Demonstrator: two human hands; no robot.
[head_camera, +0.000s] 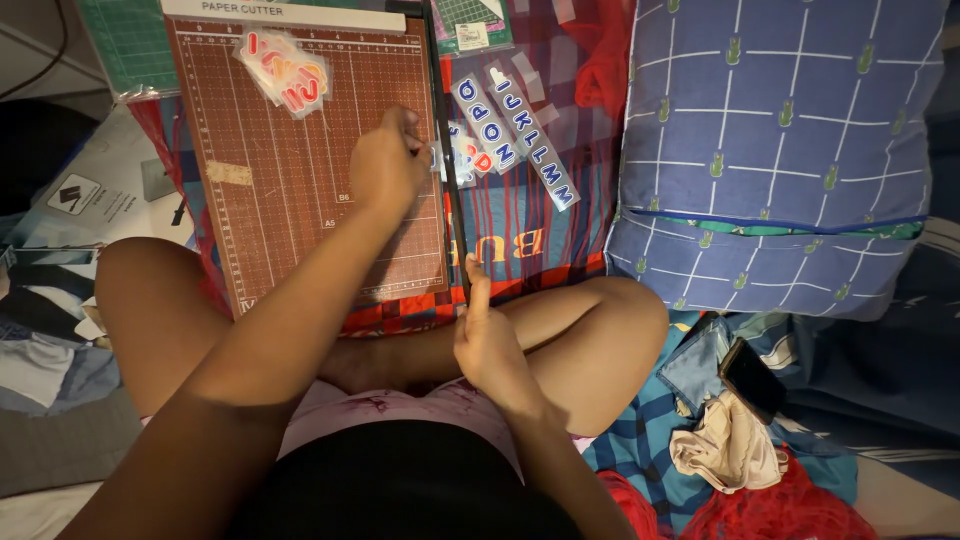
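Seen from above, cross-legged on a patterned cloth. Brown paper cutter (300, 160) lying flat ahead of the knees, gridded board up, its black blade arm (452, 190) running down the right edge.

Left hand (388, 165) resting on the board near that right edge, fingers (408, 125) curled down and pinched on a small clear laminated piece (440, 155). Piece mostly hidden under the knuckles, only a pale sliver showing at the fingertips, right against the blade arm and seemingly poking across it; hard to say in this dim light how much lies on the board side.

Right hand (488, 340) lower down, closed round the near end of the blade arm, thumb (478, 285) laid straight along the top of it, other fingers wrapped beneath and out of sight.

Just past the blade arm, on the cloth: several cut laminated strips of blue letters (520, 130), lying slantwise side by side, near the pinched piece but apart from it. On the far left corner of the board: a loose heap of laminated red and orange letters (285, 70), well apart from both hands. Further right, a blue checked pillow (780, 150); nearer, a dark phone (752, 378) on crumpled cloth.
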